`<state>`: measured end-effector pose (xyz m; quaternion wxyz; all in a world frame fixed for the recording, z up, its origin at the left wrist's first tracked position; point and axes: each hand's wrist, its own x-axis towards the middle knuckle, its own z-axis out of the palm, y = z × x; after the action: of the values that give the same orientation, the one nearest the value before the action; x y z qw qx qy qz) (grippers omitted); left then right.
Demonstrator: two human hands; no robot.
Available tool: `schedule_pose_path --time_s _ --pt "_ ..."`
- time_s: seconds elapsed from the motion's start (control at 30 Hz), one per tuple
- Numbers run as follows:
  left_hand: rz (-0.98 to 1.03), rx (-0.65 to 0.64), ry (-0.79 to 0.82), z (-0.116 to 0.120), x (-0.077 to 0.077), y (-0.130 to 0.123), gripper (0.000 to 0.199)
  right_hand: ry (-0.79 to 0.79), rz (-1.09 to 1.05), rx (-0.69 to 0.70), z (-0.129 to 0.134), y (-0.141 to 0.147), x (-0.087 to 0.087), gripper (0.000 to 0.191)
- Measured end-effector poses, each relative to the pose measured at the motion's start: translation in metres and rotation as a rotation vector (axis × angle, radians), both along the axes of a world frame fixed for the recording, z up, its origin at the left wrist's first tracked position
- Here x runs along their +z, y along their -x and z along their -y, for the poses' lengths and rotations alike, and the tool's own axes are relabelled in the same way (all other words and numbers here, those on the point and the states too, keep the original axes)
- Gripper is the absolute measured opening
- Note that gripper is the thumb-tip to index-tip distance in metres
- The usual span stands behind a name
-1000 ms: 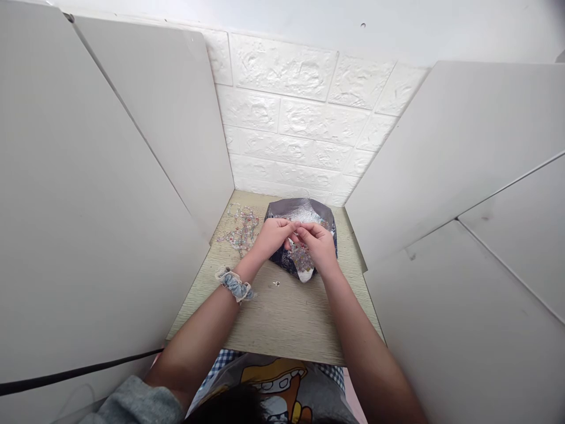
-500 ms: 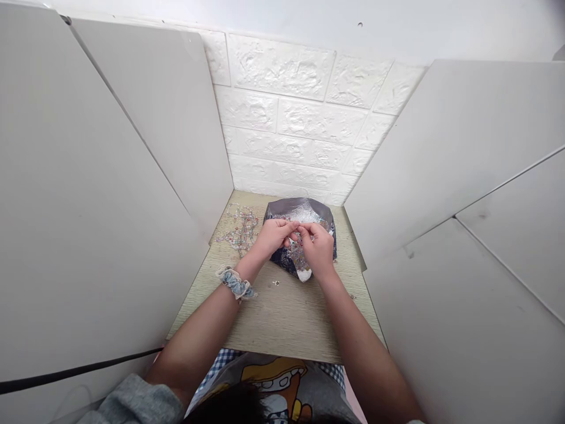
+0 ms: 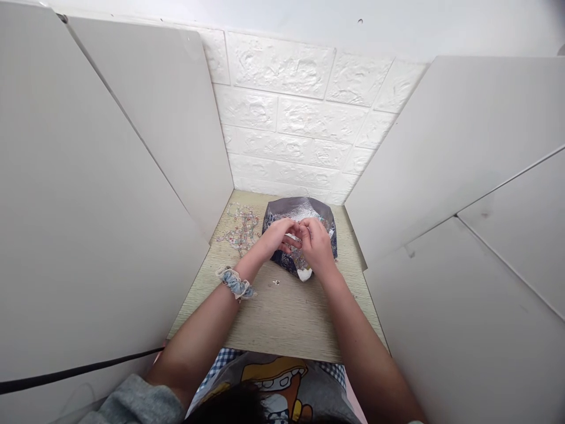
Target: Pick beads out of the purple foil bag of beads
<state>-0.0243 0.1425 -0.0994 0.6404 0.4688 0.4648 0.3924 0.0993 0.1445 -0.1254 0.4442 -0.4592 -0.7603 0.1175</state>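
Left hand [image 3: 278, 234] and right hand [image 3: 316, 242] meet over a bag [image 3: 281, 206].
Both curl inward; how closed, and on what, is too small to tell. The bag sits mid-frame, beaded strings [image 3: 246, 228] to its left.

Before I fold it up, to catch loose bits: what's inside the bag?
Small beads and silvery lining show in the bag; the left hand and right hand cover its middle, hiding what's there.

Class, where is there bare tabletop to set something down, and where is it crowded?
Widest bare-looking patch: the tabletop between the forearms, from the small item to the near edge. Crowded: the far left, with beaded strands, and the far middle, where the left hand and right hand are over the open bag.
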Motion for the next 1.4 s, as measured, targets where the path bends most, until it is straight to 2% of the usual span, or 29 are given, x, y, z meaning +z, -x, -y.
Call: schedule_pose_path --time_s 0.1,0.23,0.37,0.53,0.6,0.7,0.8,0.87,1.0,1.4 --pt "-0.082 -0.043 -0.062 -0.002 0.000 0.004 0.025 0.006 -0.039 -0.026 -0.004 -0.006 0.001 0.018" --pt "-0.094 -0.069 -0.130 -0.004 0.000 0.010 0.027 0.039 -0.112 -0.057 -0.008 -0.011 0.000 0.019" --pt "-0.064 -0.008 -0.183 -0.004 0.005 0.013 0.020 0.078 -0.175 -0.096 -0.008 -0.012 -0.001 0.021" --pt "0.047 0.068 -0.161 -0.003 0.011 0.019 0.015 0.112 -0.269 -0.182 -0.011 -0.019 -0.002 0.021" --pt "0.074 0.105 -0.153 -0.004 0.011 0.022 0.012 0.144 -0.169 -0.160 -0.014 -0.021 -0.005 0.019" --pt "0.119 0.173 -0.097 -0.007 0.010 0.024 0.011 0.166 0.168 -0.100 -0.018 -0.019 -0.012 0.018" --pt "0.112 0.217 -0.068 -0.009 0.009 0.024 0.015 0.198 0.492 -0.160 -0.020 -0.014 -0.019 0.023" --pt "0.094 0.223 -0.063 -0.009 0.009 0.024 0.016 0.236 0.603 -0.216 -0.022 -0.012 -0.023 0.024" --pt "0.053 0.244 -0.049 -0.007 0.012 0.022 0.015 0.273 0.644 -0.226 -0.025 -0.012 -0.026 0.025" --pt "-0.021 0.248 -0.100 -0.003 0.011 0.016 0.016 0.261 0.555 -0.130 -0.023 -0.012 -0.027 0.023"
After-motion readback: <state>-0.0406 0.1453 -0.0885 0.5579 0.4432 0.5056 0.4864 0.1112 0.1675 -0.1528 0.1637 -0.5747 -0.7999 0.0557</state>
